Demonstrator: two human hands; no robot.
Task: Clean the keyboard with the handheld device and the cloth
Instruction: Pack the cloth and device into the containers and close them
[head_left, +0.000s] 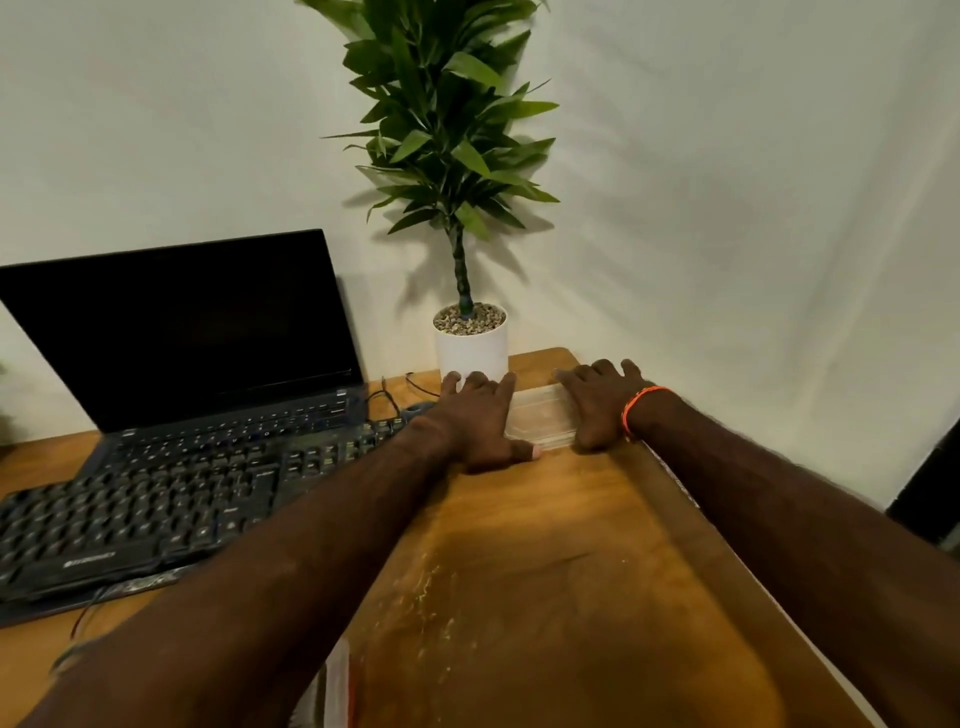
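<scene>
Both hands lay flat on the brown wooden bench (545, 545), fingers straight. The left hand (475, 421) and the right hand (597, 405) flanked a clear, flat plastic box (540, 415), each touching one side and grasping nothing. The black corded keyboard (156, 504) sat well to the left, before an open black laptop (182, 332). A leafy plant in a white pot (471, 348) stood just behind the hands.

Keyboard (140, 512) before laptop (208, 358); plant pot (471, 345) to their right.
</scene>
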